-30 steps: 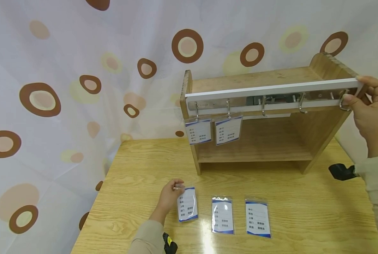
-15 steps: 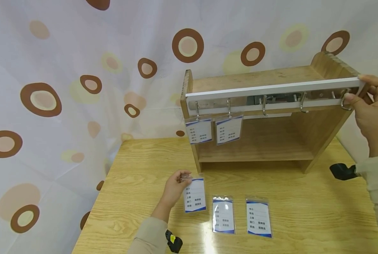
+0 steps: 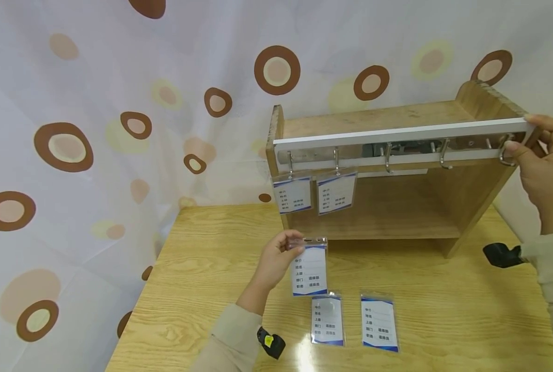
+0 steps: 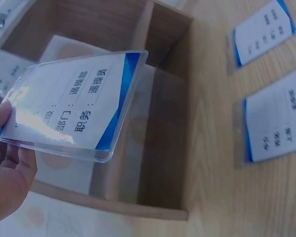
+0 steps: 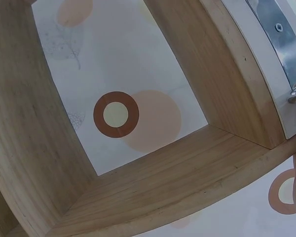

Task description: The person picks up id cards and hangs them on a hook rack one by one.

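My left hand (image 3: pixel 276 263) pinches a clear-sleeved ID badge (image 3: pixel 311 271) by its upper left corner, raised off the table in front of the shelf. In the left wrist view the badge (image 4: pixel 81 101) is tilted, its blue-edged lower end pointing away from the hand (image 4: pixel 12 180). My right hand (image 3: pixel 550 168) grips the right end of the white hook rail (image 3: pixel 411 133), thumb by the last hook. Two more badges, one (image 3: pixel 293 195) at far left and another (image 3: pixel 337 193) beside it, hang from the first two hooks. The right wrist view shows only a sliver of that hand.
A wooden shelf (image 3: pixel 374 230) stands at the back of the table (image 3: pixel 202 289) and carries the rail. Two badges lie flat at the front, one in the middle (image 3: pixel 327 323) and one to the right (image 3: pixel 380 325). A spotted curtain (image 3: pixel 174 77) hangs behind.
My left hand has lifted the badge from the table and carried it right and toward the shelf. The right hand keeps its hold on the rail.
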### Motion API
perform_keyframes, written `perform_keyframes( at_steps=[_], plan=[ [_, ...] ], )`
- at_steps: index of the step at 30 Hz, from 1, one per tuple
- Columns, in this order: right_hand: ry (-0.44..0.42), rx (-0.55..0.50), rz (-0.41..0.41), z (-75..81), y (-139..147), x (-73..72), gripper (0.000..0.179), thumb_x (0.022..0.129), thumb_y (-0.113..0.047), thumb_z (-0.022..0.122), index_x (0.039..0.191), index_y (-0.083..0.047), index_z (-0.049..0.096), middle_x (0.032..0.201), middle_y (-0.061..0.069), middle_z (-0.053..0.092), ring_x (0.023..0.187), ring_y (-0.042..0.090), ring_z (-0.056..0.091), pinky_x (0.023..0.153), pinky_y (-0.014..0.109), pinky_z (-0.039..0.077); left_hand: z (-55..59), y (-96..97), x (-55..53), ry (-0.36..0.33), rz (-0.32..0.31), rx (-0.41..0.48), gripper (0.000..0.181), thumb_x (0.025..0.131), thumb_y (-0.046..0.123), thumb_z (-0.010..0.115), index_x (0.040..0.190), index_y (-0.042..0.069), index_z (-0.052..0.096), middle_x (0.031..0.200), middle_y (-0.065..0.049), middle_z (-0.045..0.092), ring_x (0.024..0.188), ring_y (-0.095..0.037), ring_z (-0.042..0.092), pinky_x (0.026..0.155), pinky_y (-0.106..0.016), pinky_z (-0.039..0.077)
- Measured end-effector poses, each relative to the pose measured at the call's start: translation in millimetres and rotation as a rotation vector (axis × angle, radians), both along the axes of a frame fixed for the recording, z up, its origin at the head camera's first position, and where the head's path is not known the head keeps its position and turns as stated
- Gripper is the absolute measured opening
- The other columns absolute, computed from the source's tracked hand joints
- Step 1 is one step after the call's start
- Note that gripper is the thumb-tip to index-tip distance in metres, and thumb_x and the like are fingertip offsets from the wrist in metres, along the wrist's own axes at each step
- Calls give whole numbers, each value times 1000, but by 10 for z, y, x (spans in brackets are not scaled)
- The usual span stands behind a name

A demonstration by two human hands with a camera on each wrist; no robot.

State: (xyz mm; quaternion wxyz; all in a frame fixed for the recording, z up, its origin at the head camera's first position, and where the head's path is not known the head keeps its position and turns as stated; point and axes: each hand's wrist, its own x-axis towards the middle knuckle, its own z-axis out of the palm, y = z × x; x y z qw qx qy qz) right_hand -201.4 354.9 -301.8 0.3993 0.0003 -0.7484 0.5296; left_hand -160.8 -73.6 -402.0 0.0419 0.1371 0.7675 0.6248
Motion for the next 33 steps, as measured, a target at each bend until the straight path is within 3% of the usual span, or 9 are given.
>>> perform_keyframes(
  at_steps=[1,4,7,9,16,24,29,33],
  plan=[
    [39,-11,55,-59,79,-48,46,76,10,55,119,-6,47,113,2,47,103,12,47,88,19,35,30,24,-5,9,-5,-4,24,81,4,58,105,5,56,94,-4,57,84,-14,51,68,-24,43],
    [38,-18,83,-122,146,-93,46,77,7,55,120,-9,47,117,4,46,105,13,46,88,20,35,129,94,-24,42,-27,-3,23,81,6,58,105,7,56,94,-2,56,84,-13,50,70,-25,42],
    [26,-2,63,-84,78,-55,46,77,7,55,120,-8,46,118,4,45,106,13,46,88,19,35,224,166,-40,61,-37,2,22,81,7,58,103,10,56,94,0,56,84,-12,50,71,-26,43],
    [-20,9,2,-3,-43,12,46,78,8,53,120,-8,46,116,2,45,105,14,46,89,20,34,286,214,-51,72,-44,4,21,82,8,58,102,12,56,94,1,56,84,-12,49,71,-26,43],
    [10,30,-8,110,-208,121,44,78,9,52,120,-3,46,106,-6,48,95,9,47,84,15,37,507,397,-73,108,-95,33,22,82,7,57,104,10,55,94,1,56,84,-10,51,69,-23,43],
    [7,0,-36,103,-175,112,43,77,10,52,118,-5,49,95,-8,48,93,6,45,85,16,36,907,610,17,155,-155,42,23,83,1,54,105,2,53,96,-6,56,86,-9,51,68,-20,42],
    [0,-13,-37,106,-180,107,43,77,11,52,118,-4,49,93,-8,48,94,6,45,85,15,36,954,731,-52,161,-162,44,22,83,6,55,106,7,55,95,2,56,84,-5,49,70,-20,42],
    [15,-9,-20,105,-180,98,43,77,11,51,117,-3,49,91,-8,48,93,6,45,83,14,37,1059,801,-55,167,-162,43,22,84,7,54,106,8,54,95,3,56,81,-4,49,68,-18,41]
  ],
)
